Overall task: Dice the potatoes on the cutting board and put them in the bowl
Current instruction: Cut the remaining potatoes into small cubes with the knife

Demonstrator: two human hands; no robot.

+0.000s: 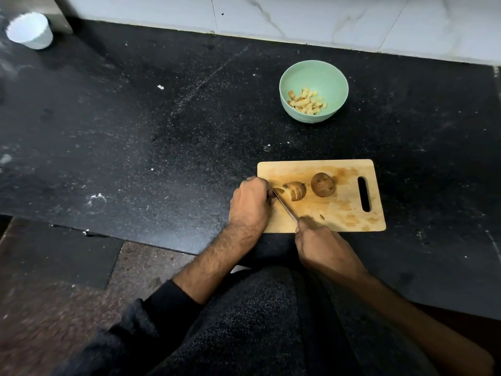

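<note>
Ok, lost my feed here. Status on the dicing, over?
Left hand holds sliced potato; right hand grips knife, mid-cut. Whole potato waiting on board. Bowl has dice. Nothing in the way.

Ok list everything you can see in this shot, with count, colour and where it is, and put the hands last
Cutting board: one, light wood, on the counter near its front edge.
Sliced potato: one, brown skin with pale cuts, on the board's left part.
Whole potato: one, brown, on the board right of the sliced one.
Knife: one, metal blade, angled across the board beside the sliced potato.
Bowl: one, pale green, on the counter beyond the board.
Potato cubes: a small heap, pale yellow, inside the bowl.
Cup: one, white, far left corner of the counter.
Counter: one, black, speckled.
Left hand: holding the sliced potato's left end.
Right hand: gripping the knife handle.
</note>
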